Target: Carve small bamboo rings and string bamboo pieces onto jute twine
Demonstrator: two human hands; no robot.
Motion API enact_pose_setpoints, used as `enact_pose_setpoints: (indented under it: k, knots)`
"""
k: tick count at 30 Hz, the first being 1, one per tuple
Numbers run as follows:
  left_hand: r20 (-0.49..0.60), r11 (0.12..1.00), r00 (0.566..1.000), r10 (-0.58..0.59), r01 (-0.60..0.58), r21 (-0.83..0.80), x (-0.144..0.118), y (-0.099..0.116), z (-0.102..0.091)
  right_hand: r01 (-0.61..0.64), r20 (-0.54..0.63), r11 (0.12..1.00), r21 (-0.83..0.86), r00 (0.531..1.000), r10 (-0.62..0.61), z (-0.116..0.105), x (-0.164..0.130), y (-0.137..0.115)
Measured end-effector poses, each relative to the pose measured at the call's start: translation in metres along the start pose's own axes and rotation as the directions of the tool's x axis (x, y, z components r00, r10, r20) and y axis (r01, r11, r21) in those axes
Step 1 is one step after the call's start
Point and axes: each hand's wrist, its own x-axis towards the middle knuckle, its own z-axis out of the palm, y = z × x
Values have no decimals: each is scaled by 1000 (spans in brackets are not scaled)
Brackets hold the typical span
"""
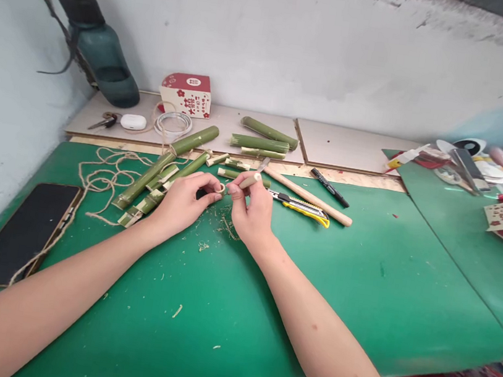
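Note:
My left hand point(184, 199) pinches a small pale bamboo ring point(221, 189) between thumb and fingers over the green mat point(313, 284). My right hand point(252, 212) grips a wooden-handled carving tool point(253, 179), its metal tip pointing up and back, and its fingertips meet the ring. Bamboo shavings point(222, 225) lie scattered under both hands. Split green bamboo pieces point(163, 179) lie just left of my left hand.
A yellow utility knife point(302, 207), a wooden stick point(310, 198) and a black marker point(329, 187) lie behind my right hand. Twine point(103, 177) and a phone point(23, 234) are at left. More bamboo point(265, 137), a cable, earbuds case and red box sit at the back; clutter at right.

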Motion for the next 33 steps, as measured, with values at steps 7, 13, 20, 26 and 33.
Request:
enact_pose_setpoints:
  k: [7,13,20,26,33]
  knots:
    - [0,1000,1000,3,-3,-6,0,0,0,0,-6,1000,6,1000,0,-1,0,1]
    - [-4,1000,1000,0,0,-10,0,-2,1,-22,8,1000,10,1000,22,-1,0,1]
    - [-8,1000,1000,-4,4,-20,0,-3,1,-31,-6,999,17,999,32,-1,-1,0]
    - [-14,999,1000,-23,22,-44,1,-3,2,-48,-21,998,35,999,48,0,-1,3]
    - [-16,998,999,-30,30,-48,1,-2,1,-61,-17,995,78,998,63,0,-3,2]
